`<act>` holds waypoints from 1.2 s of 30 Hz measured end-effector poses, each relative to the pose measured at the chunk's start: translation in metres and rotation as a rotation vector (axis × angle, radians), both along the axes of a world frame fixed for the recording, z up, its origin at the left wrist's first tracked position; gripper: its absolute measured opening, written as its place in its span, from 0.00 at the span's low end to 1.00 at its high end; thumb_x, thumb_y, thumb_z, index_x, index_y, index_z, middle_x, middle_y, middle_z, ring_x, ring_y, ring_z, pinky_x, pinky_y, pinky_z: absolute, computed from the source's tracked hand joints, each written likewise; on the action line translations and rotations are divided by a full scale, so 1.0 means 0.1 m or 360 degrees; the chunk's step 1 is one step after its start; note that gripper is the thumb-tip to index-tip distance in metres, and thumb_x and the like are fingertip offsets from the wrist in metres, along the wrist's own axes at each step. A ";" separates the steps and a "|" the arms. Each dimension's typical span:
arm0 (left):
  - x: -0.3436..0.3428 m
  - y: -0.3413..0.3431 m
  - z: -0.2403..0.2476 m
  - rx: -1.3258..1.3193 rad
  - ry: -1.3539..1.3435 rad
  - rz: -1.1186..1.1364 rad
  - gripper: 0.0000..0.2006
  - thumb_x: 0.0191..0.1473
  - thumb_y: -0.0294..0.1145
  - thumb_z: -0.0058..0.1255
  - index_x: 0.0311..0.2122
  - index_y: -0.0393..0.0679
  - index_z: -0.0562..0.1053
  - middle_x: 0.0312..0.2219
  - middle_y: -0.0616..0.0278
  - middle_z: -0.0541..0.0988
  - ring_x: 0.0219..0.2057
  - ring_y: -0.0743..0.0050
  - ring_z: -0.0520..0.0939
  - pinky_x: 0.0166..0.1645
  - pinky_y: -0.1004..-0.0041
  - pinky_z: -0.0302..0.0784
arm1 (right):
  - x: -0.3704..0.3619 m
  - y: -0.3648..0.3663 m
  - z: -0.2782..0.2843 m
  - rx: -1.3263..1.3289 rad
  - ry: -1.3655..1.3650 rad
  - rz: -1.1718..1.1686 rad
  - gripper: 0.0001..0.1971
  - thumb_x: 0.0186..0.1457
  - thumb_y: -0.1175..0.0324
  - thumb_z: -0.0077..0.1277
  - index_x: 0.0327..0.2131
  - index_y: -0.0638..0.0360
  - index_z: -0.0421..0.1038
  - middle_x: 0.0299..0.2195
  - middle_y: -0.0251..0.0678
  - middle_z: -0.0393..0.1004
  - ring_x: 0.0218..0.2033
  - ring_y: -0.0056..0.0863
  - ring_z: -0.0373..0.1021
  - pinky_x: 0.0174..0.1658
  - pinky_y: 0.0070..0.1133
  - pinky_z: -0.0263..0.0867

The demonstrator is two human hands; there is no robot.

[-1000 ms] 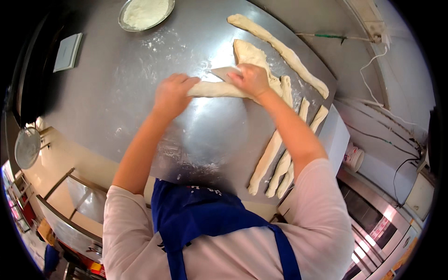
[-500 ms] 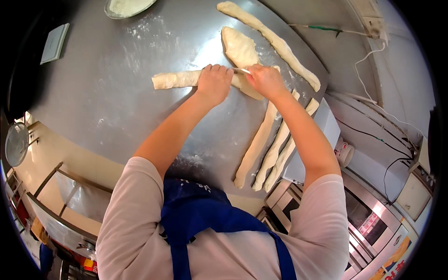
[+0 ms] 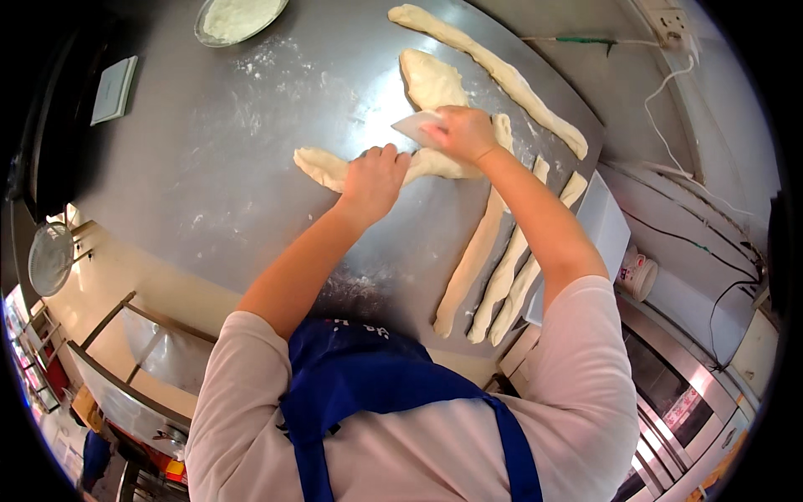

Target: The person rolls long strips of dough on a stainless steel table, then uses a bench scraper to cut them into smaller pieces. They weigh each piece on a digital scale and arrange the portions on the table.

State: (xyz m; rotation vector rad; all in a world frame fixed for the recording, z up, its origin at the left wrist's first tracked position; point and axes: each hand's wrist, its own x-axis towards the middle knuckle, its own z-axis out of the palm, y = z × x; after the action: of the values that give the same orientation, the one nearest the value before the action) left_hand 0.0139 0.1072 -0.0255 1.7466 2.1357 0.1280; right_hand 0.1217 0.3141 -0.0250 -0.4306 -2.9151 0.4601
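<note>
My left hand (image 3: pixel 373 184) is closed around a short, thick strip of pale dough (image 3: pixel 319 168), whose left end sticks out past the fingers. To the right, the strip stretches on under my right hand (image 3: pixel 468 134). That hand grips a white dough scraper (image 3: pixel 415 128), its flat blade tilted and pointing left, above the strip. Just beyond the scraper lies a rounded lump of dough (image 3: pixel 432 77). Several long dough ropes lie to the right: one nearest my hands (image 3: pixel 470 266), two more beside it (image 3: pixel 504 272), and a rope along the far edge (image 3: pixel 510 81).
The steel table (image 3: pixel 251 167) has flour dusted over it. A bowl of flour (image 3: pixel 238 18) stands at the far left, near a flat white device (image 3: pixel 115 89). A strainer (image 3: pixel 52 258) hangs beyond the left edge. Cables (image 3: pixel 669 117) run along the right wall.
The scraper has come up off the dough and its blade now shows broadly. My left hand and the dough strip have shifted slightly nearer to me, and the strip's left end has bent.
</note>
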 end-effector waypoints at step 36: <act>-0.82 -0.89 0.01 0.0034 0.0201 -0.0092 0.34 0.42 0.50 0.67 0.55 0.52 0.71 0.51 0.58 0.75 0.55 0.59 0.73 0.63 0.56 0.63 | 1.20 -0.10 -0.01 -0.1646 0.0641 -0.1663 0.26 0.63 0.47 0.48 0.35 0.67 0.77 0.27 0.38 0.79 0.27 0.25 0.77 0.27 0.24 0.70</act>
State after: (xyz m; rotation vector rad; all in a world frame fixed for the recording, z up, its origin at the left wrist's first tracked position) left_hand -0.0679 0.0181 -0.0250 1.8726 2.1756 0.0261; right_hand 0.2415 0.3044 -0.0260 -1.5718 -1.5048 1.5222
